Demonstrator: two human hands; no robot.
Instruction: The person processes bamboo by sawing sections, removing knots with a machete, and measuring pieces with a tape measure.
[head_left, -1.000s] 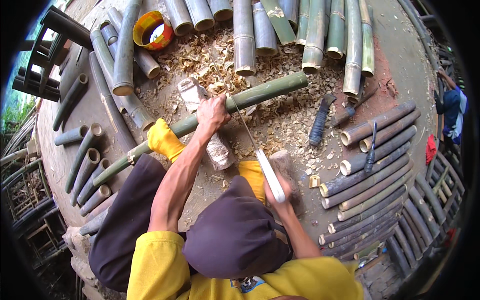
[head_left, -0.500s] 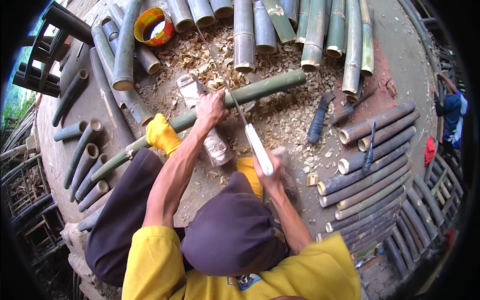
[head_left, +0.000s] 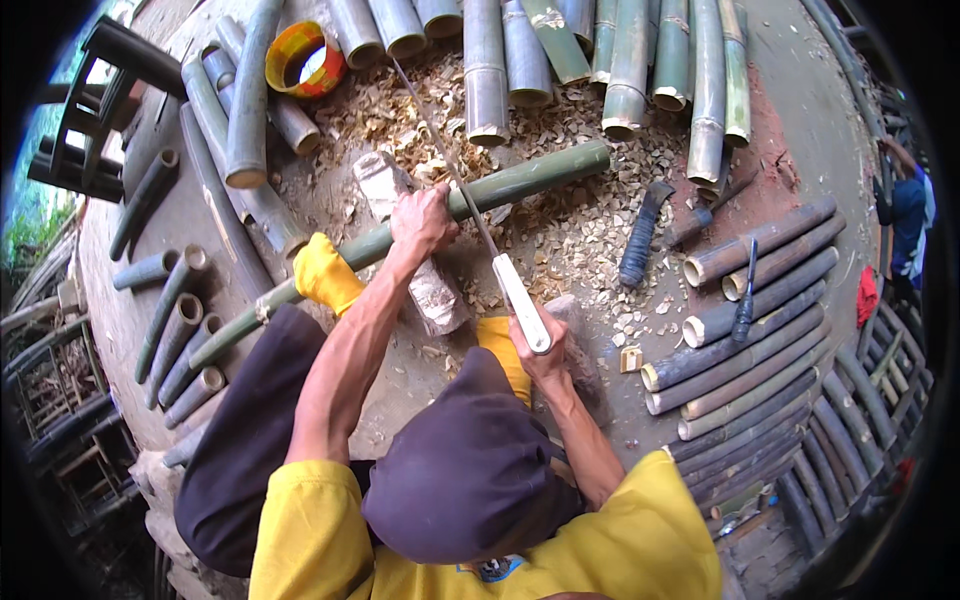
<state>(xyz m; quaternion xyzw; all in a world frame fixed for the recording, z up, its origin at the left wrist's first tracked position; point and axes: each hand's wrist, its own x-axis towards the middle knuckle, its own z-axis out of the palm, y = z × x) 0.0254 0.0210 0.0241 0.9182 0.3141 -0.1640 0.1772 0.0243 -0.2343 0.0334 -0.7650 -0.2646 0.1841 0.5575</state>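
Pushed farther forward, the saw [head_left: 455, 180] in the right hand [head_left: 540, 355] crosses the green bamboo pole [head_left: 420, 225] (long axis left-right) beside the gripping left hand [head_left: 422, 222].

Green bamboo pole [head_left: 520, 185], white-handled saw [head_left: 520, 300], yellow-and-red ring [head_left: 303, 60], yellow boot [head_left: 325, 275].

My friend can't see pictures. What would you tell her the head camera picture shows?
Seen from above, a person in a yellow shirt and dark cap holds a long green bamboo pole with the left hand, while the right hand grips the white handle of a thin-bladed saw lying across it. Cut bamboo pieces and wood chips cover the ground around them.
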